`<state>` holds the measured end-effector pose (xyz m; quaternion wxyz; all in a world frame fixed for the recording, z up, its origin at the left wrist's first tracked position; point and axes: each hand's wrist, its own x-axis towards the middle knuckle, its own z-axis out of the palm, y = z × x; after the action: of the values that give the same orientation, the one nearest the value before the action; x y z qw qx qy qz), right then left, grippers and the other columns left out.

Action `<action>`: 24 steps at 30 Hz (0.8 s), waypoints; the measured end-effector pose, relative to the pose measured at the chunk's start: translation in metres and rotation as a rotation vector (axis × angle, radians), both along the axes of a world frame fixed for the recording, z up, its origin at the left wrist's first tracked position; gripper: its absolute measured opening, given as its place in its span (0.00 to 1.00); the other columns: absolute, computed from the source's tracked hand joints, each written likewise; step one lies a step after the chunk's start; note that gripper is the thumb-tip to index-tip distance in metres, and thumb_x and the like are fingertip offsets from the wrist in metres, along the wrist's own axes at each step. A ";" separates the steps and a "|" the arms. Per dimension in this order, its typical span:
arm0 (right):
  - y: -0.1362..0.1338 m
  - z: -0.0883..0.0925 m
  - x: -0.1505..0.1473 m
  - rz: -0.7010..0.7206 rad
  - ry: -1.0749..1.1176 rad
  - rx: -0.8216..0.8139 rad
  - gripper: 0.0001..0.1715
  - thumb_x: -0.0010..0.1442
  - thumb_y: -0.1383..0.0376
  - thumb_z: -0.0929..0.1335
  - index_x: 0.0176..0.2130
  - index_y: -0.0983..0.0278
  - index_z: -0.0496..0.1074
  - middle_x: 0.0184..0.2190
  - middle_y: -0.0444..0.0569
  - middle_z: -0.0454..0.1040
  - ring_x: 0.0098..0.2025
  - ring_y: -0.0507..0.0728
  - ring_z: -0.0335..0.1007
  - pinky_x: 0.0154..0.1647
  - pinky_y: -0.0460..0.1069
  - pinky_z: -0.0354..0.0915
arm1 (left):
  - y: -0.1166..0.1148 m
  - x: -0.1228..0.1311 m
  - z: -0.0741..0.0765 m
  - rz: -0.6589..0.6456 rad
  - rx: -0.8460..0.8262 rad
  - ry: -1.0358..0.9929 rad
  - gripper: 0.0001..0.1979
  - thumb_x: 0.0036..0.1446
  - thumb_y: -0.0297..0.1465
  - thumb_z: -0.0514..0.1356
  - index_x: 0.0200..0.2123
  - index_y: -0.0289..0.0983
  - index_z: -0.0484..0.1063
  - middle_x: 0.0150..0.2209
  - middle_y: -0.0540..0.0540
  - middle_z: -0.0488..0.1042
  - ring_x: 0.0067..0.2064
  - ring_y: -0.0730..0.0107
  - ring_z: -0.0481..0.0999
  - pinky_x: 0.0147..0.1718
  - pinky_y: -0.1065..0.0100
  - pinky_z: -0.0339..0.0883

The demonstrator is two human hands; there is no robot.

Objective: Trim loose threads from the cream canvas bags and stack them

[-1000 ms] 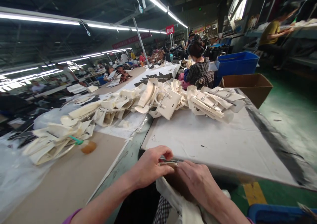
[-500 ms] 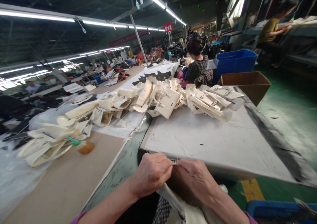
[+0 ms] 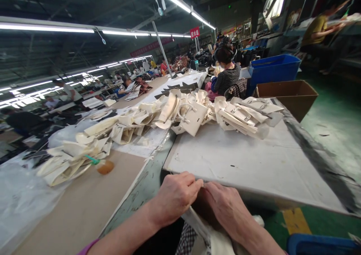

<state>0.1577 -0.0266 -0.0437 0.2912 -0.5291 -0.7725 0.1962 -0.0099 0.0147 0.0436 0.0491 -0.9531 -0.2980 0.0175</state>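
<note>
My left hand (image 3: 180,191) and my right hand (image 3: 221,200) meet just in front of the table's near edge. Both are closed, fingertips pinching the upper edge of a cream handbag piece (image 3: 201,225) that rests in my lap. Its brown inside shows between my wrists, and a pale strap-like part hangs toward me. My fingers hide most of the pinched edge. Beyond, on the white tabletop (image 3: 225,153), lies a heap of cream handbags (image 3: 193,117) with handles and metal fittings.
More cream bag pieces (image 3: 76,157) lie at left beside a bottle of amber liquid (image 3: 105,167) with a green nozzle. A blue bin (image 3: 273,70) and a brown box (image 3: 287,93) stand at right. A co-worker in a striped top (image 3: 225,78) sits beyond the table.
The view has shifted slightly, so the surroundings sit a little further right. My hands keep pinching the bag's edge, with the fingertips moved slightly.
</note>
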 end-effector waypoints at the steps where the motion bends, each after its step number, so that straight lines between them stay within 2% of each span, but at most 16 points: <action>1: -0.002 0.000 0.000 0.012 -0.011 0.016 0.10 0.64 0.73 0.61 0.34 0.62 0.66 0.29 0.44 0.73 0.29 0.56 0.70 0.29 0.50 0.57 | 0.000 0.002 0.000 -0.022 0.010 0.005 0.06 0.62 0.26 0.54 0.36 0.36 0.71 0.31 0.48 0.73 0.32 0.67 0.71 0.27 0.68 0.58; 3: -0.005 -0.002 -0.002 0.041 -0.019 0.043 0.09 0.62 0.75 0.61 0.35 0.62 0.65 0.31 0.45 0.72 0.30 0.56 0.70 0.30 0.50 0.57 | -0.001 0.006 -0.001 -0.061 0.025 0.001 0.05 0.60 0.26 0.55 0.32 0.36 0.70 0.30 0.49 0.73 0.31 0.67 0.70 0.25 0.67 0.56; 6: -0.005 -0.005 -0.004 0.066 -0.027 0.087 0.09 0.61 0.75 0.62 0.33 0.63 0.65 0.29 0.45 0.71 0.29 0.56 0.69 0.28 0.49 0.56 | -0.004 0.012 -0.009 -0.086 0.055 -0.039 0.09 0.59 0.26 0.54 0.26 0.36 0.68 0.28 0.48 0.72 0.28 0.67 0.68 0.25 0.66 0.56; 10: 0.000 -0.008 -0.003 0.085 -0.022 0.097 0.09 0.61 0.75 0.63 0.31 0.63 0.65 0.28 0.44 0.71 0.29 0.55 0.69 0.28 0.48 0.56 | -0.006 0.015 -0.019 -0.025 0.096 -0.125 0.12 0.58 0.25 0.52 0.24 0.35 0.68 0.26 0.47 0.72 0.27 0.66 0.68 0.25 0.65 0.57; 12: 0.002 -0.008 -0.001 0.085 -0.027 0.093 0.09 0.62 0.74 0.63 0.30 0.63 0.65 0.27 0.44 0.71 0.28 0.54 0.69 0.28 0.48 0.56 | -0.002 0.014 -0.017 0.029 0.034 -0.145 0.11 0.57 0.25 0.53 0.24 0.35 0.70 0.26 0.47 0.72 0.28 0.67 0.70 0.26 0.67 0.58; 16: 0.002 -0.005 0.000 0.057 -0.045 0.090 0.13 0.64 0.74 0.60 0.28 0.63 0.64 0.24 0.43 0.70 0.24 0.53 0.66 0.25 0.49 0.53 | 0.007 0.003 0.000 0.147 -0.263 -0.185 0.09 0.58 0.26 0.55 0.30 0.37 0.76 0.29 0.50 0.77 0.32 0.71 0.74 0.32 0.72 0.62; 18: 0.001 -0.004 -0.001 0.036 -0.047 0.084 0.13 0.64 0.73 0.60 0.28 0.63 0.63 0.23 0.43 0.69 0.23 0.54 0.65 0.24 0.49 0.51 | 0.007 -0.003 0.004 0.186 -0.310 -0.201 0.10 0.60 0.26 0.55 0.33 0.38 0.77 0.30 0.51 0.78 0.33 0.71 0.75 0.34 0.72 0.62; 20: 0.000 -0.004 -0.003 0.020 -0.045 0.074 0.13 0.63 0.73 0.60 0.28 0.63 0.63 0.22 0.44 0.69 0.23 0.54 0.65 0.24 0.49 0.50 | 0.004 -0.006 0.001 0.187 -0.240 -0.209 0.11 0.59 0.25 0.54 0.32 0.37 0.76 0.29 0.49 0.77 0.33 0.70 0.74 0.34 0.71 0.62; 24: 0.003 -0.007 -0.004 0.000 -0.044 0.040 0.14 0.64 0.72 0.60 0.27 0.63 0.64 0.23 0.45 0.70 0.24 0.55 0.66 0.25 0.49 0.51 | -0.003 -0.001 -0.015 0.146 -0.031 -0.197 0.11 0.58 0.25 0.52 0.27 0.35 0.73 0.27 0.46 0.74 0.31 0.67 0.71 0.30 0.68 0.59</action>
<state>0.1535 -0.0236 -0.0510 0.2846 -0.5275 -0.7824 0.1691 -0.0112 0.0117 0.0289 0.0035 -0.9267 -0.3696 -0.0679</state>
